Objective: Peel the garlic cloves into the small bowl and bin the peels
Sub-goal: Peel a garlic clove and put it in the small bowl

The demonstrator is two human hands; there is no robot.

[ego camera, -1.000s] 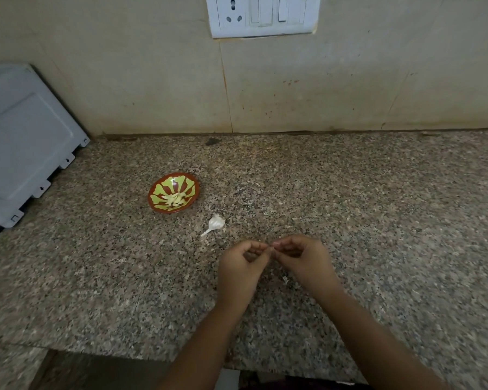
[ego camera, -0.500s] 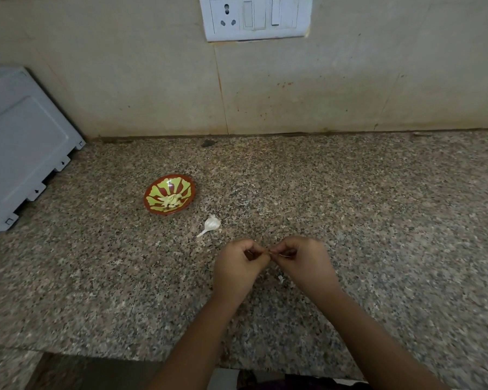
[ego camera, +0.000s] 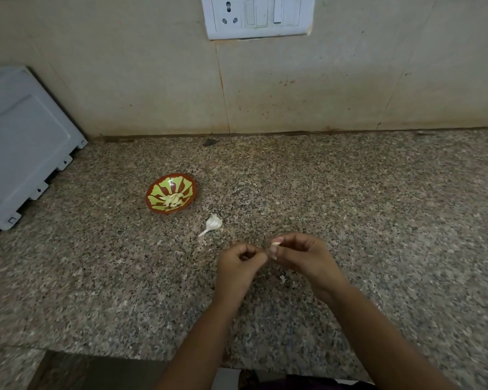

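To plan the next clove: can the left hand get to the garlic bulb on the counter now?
Probably yes. Only bare counter lies between the left hand and the garlic bulb, which is just beyond it. The hand is curled, though, and would have to open first.

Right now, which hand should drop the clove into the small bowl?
Right, likely. The right hand pinches the clove; the left hand is nearer the small bowl, but a handover would be needed, and what it holds is unclear.
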